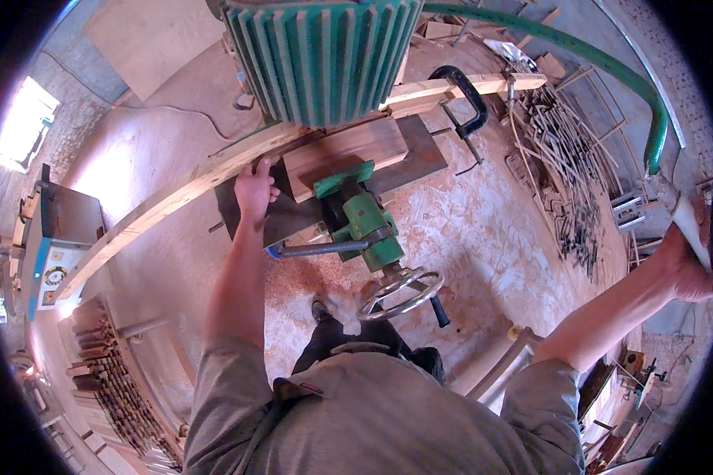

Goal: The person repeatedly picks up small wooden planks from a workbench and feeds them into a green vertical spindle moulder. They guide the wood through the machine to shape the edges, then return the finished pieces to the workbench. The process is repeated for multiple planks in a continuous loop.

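A reddish-brown wood block [345,152] lies on a dark metal table, pressed by the green jaw [344,180] of a vise. Behind it runs a long pale wooden beam [166,194]. My left hand [255,192] is at the block's left end, in front of the beam, with fingers curled and nothing seen in them. Far to the right, my right hand [689,261] grips the pale end of a curved green lever [586,59]; part of this hand is lost at the dark rim. The ribbed green motor [317,63] stands over the block and hides part of the beam.
A silver handwheel [402,294] and a bar handle [321,249] project toward me. A black C-clamp [469,103] grips the beam's right part. Metal scraps [562,158] lie at right; a cabinet [67,229] and stacked wood pieces [119,372] stand at left. Sawdust covers the floor.
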`<act>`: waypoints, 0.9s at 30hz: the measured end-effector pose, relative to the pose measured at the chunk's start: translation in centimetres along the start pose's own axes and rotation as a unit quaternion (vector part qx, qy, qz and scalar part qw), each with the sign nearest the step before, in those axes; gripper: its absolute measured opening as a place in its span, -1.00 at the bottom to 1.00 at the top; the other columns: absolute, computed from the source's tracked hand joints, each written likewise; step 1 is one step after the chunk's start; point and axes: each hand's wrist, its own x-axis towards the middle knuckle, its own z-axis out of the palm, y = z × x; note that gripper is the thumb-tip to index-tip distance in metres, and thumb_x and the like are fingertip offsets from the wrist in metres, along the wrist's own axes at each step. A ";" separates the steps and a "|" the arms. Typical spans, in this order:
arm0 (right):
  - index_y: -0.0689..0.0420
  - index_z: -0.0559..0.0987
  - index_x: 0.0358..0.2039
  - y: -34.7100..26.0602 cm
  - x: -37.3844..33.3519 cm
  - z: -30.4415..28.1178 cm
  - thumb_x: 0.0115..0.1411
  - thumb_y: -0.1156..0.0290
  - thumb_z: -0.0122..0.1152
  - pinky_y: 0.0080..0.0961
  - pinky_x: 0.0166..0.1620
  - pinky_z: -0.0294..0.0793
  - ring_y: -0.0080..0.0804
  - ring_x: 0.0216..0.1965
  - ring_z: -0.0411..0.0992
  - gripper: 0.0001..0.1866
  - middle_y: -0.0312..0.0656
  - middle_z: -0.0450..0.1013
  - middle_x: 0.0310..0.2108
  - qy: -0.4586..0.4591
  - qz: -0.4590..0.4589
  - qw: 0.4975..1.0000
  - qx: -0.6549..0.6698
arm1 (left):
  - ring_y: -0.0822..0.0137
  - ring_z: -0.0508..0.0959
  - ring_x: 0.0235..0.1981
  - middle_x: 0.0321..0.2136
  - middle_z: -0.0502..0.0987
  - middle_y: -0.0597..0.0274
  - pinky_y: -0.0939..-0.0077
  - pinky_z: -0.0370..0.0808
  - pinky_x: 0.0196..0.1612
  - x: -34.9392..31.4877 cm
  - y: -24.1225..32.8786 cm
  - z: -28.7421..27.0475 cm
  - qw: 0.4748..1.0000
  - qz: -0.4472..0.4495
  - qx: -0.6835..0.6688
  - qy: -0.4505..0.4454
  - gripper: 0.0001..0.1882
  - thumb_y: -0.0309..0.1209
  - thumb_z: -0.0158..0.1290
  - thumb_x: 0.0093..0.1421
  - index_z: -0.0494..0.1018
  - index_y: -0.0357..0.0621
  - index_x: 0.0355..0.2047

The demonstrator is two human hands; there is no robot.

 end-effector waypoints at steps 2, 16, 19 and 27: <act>-0.18 0.41 -0.65 -1.3 0.4 -2.5 -0.04 -0.09 0.28 -0.64 -0.54 0.19 -0.59 -0.64 0.19 -0.66 -0.50 0.15 -0.73 -0.177 0.059 0.982 0.020 | 0.48 0.39 -0.80 -0.69 0.36 0.31 0.62 0.28 -0.79 -0.2 0.5 0.4 1.000 0.010 0.012 -0.010 -0.69 -0.16 0.02 0.21 0.39 -0.15 -0.23; -0.02 0.26 -0.67 -3.1 -0.7 -8.0 -0.30 -0.06 0.35 -0.29 -0.33 0.06 -0.43 -0.57 0.11 -0.50 -0.39 0.10 -0.70 -0.071 0.079 0.992 0.070 | 0.51 0.39 -0.80 -0.66 0.38 0.32 0.64 0.30 -0.78 -0.3 0.5 0.5 1.000 -0.002 0.011 0.002 -0.69 -0.18 0.01 0.22 0.40 -0.15 -0.19; -0.03 0.25 -0.69 -3.0 -1.5 -8.7 -0.39 -0.01 0.41 -0.29 -0.32 0.05 -0.43 -0.57 0.11 -0.48 -0.41 0.08 -0.72 -0.039 0.057 0.996 0.058 | 0.50 0.39 -0.80 -0.65 0.40 0.29 0.63 0.31 -0.78 -0.6 0.9 0.6 1.000 0.005 0.017 0.004 -0.68 -0.18 0.01 0.21 0.41 -0.22 -0.27; -0.04 0.32 -0.67 -2.9 -3.8 -10.0 -0.46 0.02 0.46 -0.32 -0.31 0.07 -0.45 -0.57 0.11 -0.50 -0.47 0.10 -0.72 -0.037 0.058 0.995 0.070 | 0.53 0.38 -0.79 -0.67 0.37 0.35 0.67 0.30 -0.77 -0.7 1.0 0.5 1.000 -0.008 0.006 -0.017 -0.66 -0.15 -0.02 0.23 0.43 -0.10 -0.11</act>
